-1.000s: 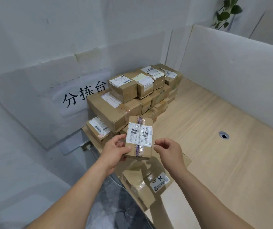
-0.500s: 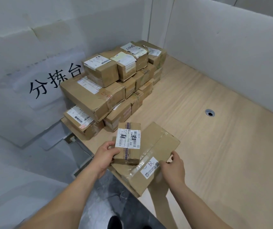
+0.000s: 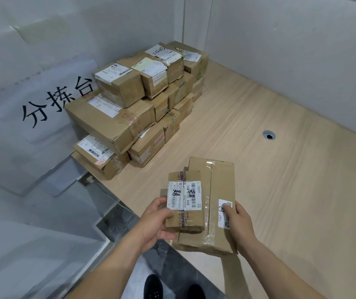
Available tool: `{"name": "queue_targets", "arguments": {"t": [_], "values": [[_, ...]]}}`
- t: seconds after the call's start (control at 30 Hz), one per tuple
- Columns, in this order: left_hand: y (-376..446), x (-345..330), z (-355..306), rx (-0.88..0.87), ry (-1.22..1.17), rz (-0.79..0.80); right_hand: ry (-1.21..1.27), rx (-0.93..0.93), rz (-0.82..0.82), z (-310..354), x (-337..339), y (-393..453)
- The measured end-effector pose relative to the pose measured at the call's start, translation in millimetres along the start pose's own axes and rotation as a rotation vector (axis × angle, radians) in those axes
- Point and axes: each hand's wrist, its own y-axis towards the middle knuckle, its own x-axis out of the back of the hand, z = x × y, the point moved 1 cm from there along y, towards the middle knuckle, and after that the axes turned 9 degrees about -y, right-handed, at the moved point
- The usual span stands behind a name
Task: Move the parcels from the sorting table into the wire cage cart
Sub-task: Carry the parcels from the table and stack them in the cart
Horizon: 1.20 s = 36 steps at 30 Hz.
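Observation:
A small brown parcel [image 3: 184,219] with a white barcode label lies on top of a larger flat cardboard parcel [image 3: 220,186] at the near edge of the wooden sorting table [image 3: 280,190]. My left hand [image 3: 155,221] grips the small parcel at its left side. My right hand [image 3: 238,222] holds the larger parcel at its right edge, the thumb on its white sticker. A stack of several taped cardboard parcels [image 3: 138,104] stands at the table's far left corner. No wire cage cart is in view.
White partition walls close the table at the back and right. A paper sign with black characters [image 3: 58,100] hangs on the left wall. A round cable hole [image 3: 269,135] sits in the tabletop. Dark floor and my shoes [image 3: 172,288] show below the table edge.
The small parcel came down from in front of me onto the larger parcel. My right hand moved to the larger parcel's right edge, and that parcel has turned square to me.

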Motion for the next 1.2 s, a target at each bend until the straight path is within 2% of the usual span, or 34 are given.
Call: {"name": "queue_targets", "arguments": {"t": [0.4, 0.67, 1.2], "values": [[-11, -3, 22, -0.012, -0.073, 0.017, 0.067, 0.022, 0.194, 3, 15, -4], [-15, 4, 18, -0.022, -0.026, -0.007, 0.137, -0.050, 0.202, 3, 13, 2], [-14, 47, -20, -0.161, -0.049, -0.091, -0.059, 0.016, 0.255, 28, 20, -8]]}}
